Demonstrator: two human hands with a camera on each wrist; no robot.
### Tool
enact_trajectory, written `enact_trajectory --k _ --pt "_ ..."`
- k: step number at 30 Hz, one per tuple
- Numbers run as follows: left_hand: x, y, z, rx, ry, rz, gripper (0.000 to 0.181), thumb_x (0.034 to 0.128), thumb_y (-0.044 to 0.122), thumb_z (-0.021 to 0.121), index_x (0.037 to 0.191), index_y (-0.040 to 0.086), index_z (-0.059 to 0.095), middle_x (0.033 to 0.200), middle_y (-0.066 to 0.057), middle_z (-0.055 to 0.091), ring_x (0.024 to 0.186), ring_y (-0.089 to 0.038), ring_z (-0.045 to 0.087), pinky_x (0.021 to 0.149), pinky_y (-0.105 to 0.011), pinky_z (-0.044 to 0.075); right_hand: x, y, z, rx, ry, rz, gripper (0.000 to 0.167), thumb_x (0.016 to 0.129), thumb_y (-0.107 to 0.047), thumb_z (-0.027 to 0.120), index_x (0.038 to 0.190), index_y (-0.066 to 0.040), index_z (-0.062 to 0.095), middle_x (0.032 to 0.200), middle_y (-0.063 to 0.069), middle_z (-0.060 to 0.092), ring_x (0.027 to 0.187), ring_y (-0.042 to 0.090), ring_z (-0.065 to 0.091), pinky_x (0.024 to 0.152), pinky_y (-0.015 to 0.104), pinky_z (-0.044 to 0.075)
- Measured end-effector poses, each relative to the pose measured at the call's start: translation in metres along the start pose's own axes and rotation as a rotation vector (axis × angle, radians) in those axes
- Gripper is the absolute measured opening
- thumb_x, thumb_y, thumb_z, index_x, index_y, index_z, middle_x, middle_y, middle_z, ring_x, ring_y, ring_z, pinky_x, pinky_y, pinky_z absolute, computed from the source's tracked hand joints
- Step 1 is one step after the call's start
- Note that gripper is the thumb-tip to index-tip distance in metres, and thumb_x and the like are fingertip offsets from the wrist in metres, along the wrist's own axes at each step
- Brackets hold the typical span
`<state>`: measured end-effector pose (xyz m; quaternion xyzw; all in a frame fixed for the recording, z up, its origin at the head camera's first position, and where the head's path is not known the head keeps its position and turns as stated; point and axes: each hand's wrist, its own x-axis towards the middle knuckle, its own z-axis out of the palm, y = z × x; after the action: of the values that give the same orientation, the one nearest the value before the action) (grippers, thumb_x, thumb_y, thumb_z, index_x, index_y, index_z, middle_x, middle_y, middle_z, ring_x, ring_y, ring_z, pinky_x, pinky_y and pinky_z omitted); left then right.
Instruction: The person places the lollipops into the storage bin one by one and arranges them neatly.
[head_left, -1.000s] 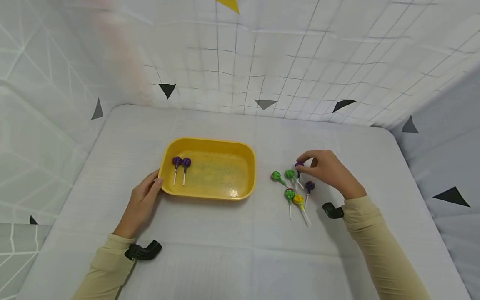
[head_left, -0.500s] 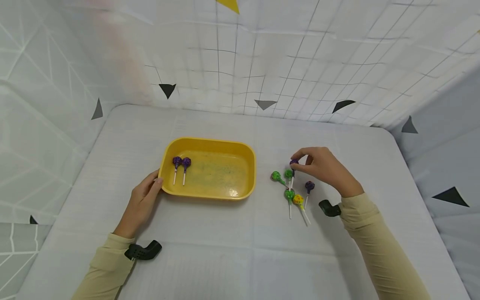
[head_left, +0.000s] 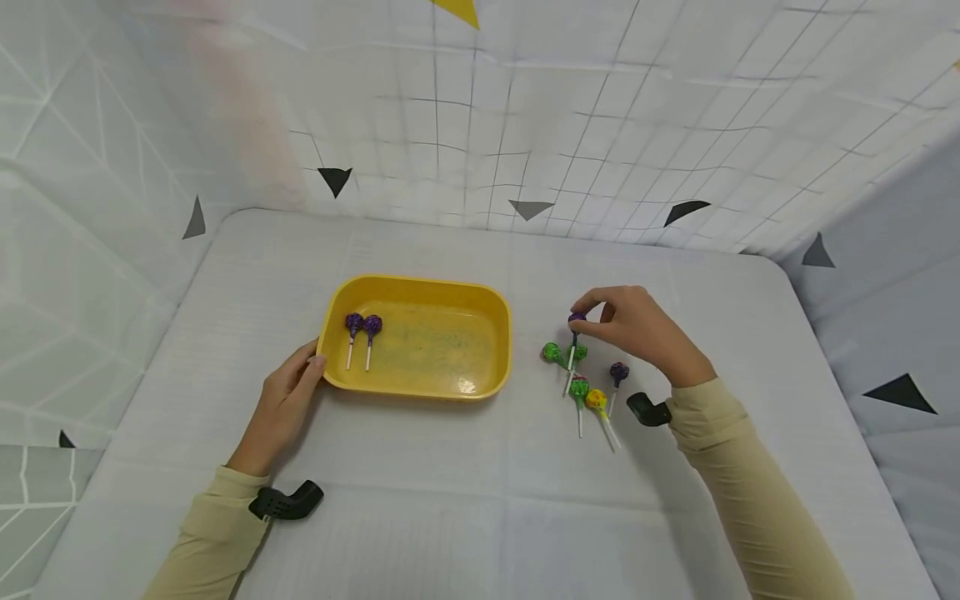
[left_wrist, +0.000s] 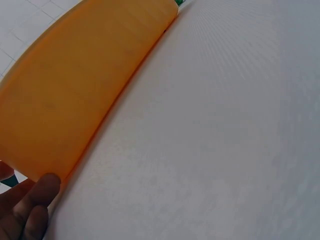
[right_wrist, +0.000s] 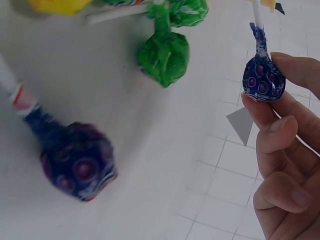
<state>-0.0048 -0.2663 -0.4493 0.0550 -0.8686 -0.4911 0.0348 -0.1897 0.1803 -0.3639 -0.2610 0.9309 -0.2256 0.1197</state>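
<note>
In the head view, my left hand (head_left: 277,408) holds the lower left corner of a yellow plastic tray (head_left: 420,393). The left wrist view has its fingertips (left_wrist: 46,188) against the tray's outer wall. Two purple-wrapped lollipops (head_left: 372,325) lie side by side at the tray's left end. My right hand (head_left: 643,332) pinches another purple lollipop (right_wrist: 264,80) by its wrapped head, stick pointing down in the head view, raised over the loose ones. Below it are two green lollipops (head_left: 551,352), a third green one (head_left: 579,388), a yellow one (head_left: 597,400) and a purple one (head_left: 618,372).
A white cloth covers the table (head_left: 450,517). White sheets with grid lines and dark triangles hang behind and at the sides. A black wrist device (head_left: 288,502) sits on the left sleeve, another black device (head_left: 648,410) on the right.
My right hand has moved left and slightly away from me with the purple lollipop, lifting it from beside the loose ones. The left hand and tray have stayed put.
</note>
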Motion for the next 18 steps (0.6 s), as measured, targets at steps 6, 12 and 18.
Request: enact_trajectory --k 6,12,18 --pt "0.0 0.001 0.0 0.002 0.0 -0.003 0.054 0.1134 0.036 0.039 0.156 0.003 0.042 0.158 -0.022 0.047 0.147 -0.039 0.044 0.116 -0.056 0.04 0.006 -0.008 0.0 -0.001 -0.013 -0.002 0.025 0.095 -0.03 0.077 0.114 -0.014 0.078 0.107 0.006 0.077 0.074 0.02 0.06 0.062 0.031 0.051" --pt "-0.001 0.001 0.0 0.004 0.002 -0.002 0.054 0.1135 0.036 0.039 0.156 0.003 0.042 0.157 -0.021 0.048 0.147 -0.039 0.045 0.116 -0.056 0.04 0.011 -0.017 0.0 -0.003 -0.012 -0.021 0.025 0.095 -0.032 0.077 0.112 -0.015 0.079 0.103 0.005 0.077 0.072 0.019 0.06 0.063 0.031 0.052" --pt "0.0 0.0 0.001 0.004 0.005 0.003 0.054 0.1134 0.036 0.039 0.156 0.003 0.043 0.157 -0.021 0.048 0.146 -0.039 0.047 0.116 -0.055 0.041 0.015 -0.027 0.002 0.022 -0.009 -0.022 0.024 0.094 -0.032 0.077 0.112 -0.015 0.079 0.107 0.005 0.078 0.075 0.02 0.061 0.066 0.032 0.052"
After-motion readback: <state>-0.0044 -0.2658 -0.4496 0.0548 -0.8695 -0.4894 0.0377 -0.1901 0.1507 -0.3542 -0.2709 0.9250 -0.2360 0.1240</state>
